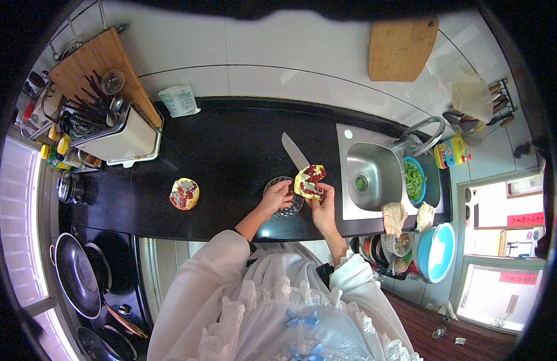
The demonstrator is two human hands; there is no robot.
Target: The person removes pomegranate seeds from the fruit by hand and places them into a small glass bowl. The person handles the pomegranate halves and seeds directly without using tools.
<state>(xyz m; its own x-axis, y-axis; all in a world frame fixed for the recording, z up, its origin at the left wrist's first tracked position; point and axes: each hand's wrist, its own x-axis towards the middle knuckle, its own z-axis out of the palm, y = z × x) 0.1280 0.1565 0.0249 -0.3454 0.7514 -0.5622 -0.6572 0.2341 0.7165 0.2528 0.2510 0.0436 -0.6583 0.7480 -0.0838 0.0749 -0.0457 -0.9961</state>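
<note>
My right hand grips a broken-open pomegranate piece that shows red arils and pale yellow rind. My left hand is just left of it, fingers curled over a clear glass bowl. Whether any arils sit between those fingers is hidden. Behind the piece lies a knife, blade pointing away and to the left; its handle is out of sight behind the fruit. Another cut pomegranate portion rests on the black countertop to the left.
At right, a steel sink adjoins a blue basin of leafy greens; cloths hang over its front edge. On the left stand a utensil holder and a wok. A plastic packet leans against the wall.
</note>
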